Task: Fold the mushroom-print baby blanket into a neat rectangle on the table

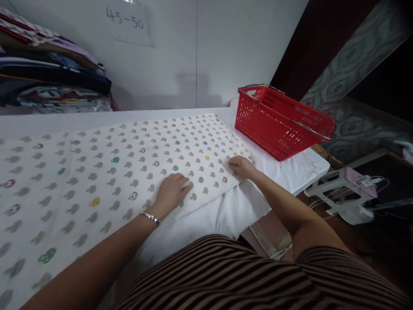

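Note:
A long white cloth [106, 172] printed with small grey and coloured mushrooms lies spread over the table. My left hand [172, 189] rests palm down on it near the front edge, fingers laid out and thumb apart. Close to the cloth's right end, my right hand [241, 167] has its fingers curled together on the fabric. It seems to pinch the cloth there, though the fingertips are partly hidden. Small creases run along the front edge between the two hands.
A red plastic basket [264, 125] with metal handles stands at the table's back right. Folded fabrics [54, 64] are stacked at the back left, below a paper sign [130, 23] reading 45-50. White covering [290, 176] drapes the table; a plastic stool [345, 189] stands to the right.

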`<state>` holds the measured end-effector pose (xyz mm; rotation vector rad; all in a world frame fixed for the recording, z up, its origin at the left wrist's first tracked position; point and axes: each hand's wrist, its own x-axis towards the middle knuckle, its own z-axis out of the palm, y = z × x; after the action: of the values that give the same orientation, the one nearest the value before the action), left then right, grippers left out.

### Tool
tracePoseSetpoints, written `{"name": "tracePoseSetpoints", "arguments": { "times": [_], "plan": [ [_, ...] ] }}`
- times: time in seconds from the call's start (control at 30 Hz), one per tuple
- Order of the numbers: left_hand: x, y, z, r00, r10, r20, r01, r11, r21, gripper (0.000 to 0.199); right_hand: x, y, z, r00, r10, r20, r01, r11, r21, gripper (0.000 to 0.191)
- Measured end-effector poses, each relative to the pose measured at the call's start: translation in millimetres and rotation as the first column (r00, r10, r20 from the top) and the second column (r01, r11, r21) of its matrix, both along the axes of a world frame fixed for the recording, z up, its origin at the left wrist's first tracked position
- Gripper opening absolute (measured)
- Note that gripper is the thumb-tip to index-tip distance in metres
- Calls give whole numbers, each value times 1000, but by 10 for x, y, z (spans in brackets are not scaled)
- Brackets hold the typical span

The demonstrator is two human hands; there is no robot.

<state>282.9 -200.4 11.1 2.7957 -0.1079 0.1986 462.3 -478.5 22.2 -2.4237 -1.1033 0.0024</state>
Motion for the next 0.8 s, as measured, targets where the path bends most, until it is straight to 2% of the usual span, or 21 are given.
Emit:
{"name": "tracePoseSetpoints", "arguments": {
  "times": [0.13,0.3,0.43,0.63,0.8],
  "plan": [
    [106,34,7,997,73,-28,-73,997,-15,22,-5,168,25,995,83,52,-73,983,-166,18],
    [144,17,31,996,66,-55,-67,997,-25,19,9,254,38,996,28,81,-1,951,-311,18],
    [152,15,53,998,53,-36,-53,999,-5,19,30,293,-28,988,49,149,12,923,-386,19],
    [184,66,90,998,61,-10,-61,998,-16,19,58,319,-81,970,65,235,28,928,-371,18],
    [205,92,44,997,75,-12,-75,997,-8,19,98,329,-99,970,54,237,33,936,-351,18]
  ]
}}
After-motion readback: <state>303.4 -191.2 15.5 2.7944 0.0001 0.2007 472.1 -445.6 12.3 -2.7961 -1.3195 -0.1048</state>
